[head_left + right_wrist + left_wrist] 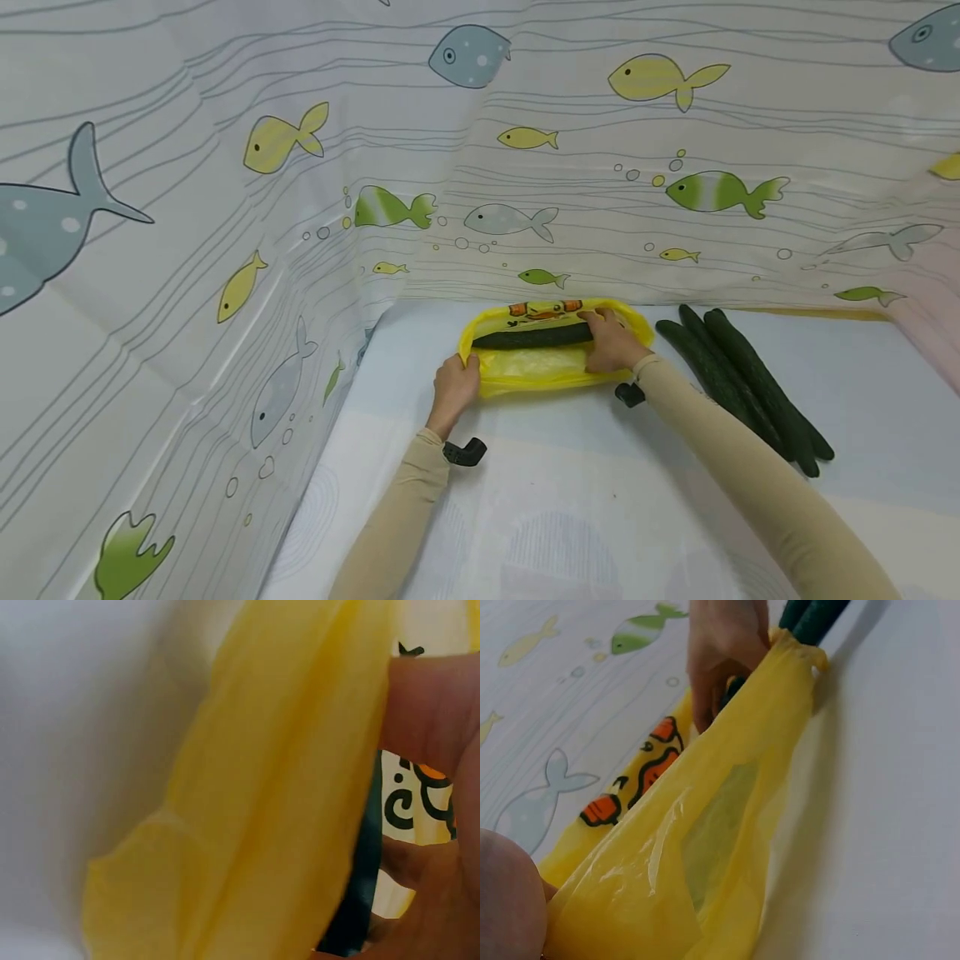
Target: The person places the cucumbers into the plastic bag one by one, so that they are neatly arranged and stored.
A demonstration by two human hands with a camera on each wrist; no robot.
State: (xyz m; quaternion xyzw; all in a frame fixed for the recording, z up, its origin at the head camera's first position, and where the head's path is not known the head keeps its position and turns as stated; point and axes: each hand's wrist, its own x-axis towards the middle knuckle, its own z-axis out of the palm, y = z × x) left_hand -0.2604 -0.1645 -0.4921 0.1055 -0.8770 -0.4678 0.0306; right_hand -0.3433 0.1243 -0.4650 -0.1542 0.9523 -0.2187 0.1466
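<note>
A yellow plastic bag (540, 384) with an orange and black print lies with its mouth spread at the table's back. One dark green cucumber (532, 337) lies lengthwise inside it. My left hand (456, 385) pinches the bag's left edge between thumb and fingers. Over the bag's right part, my right hand (611, 342) reaches in and holds the cucumber's right end. In the right wrist view, yellow film (277, 787) covers part of the cucumber (364, 862) beside the fingers of my right hand (431, 802).
Several cucumbers (738, 383) lie side by side on the table to the right of the bag, close to my right forearm. A fish-patterned sheet (585, 183) hangs behind the white table (555, 475) and along its left side.
</note>
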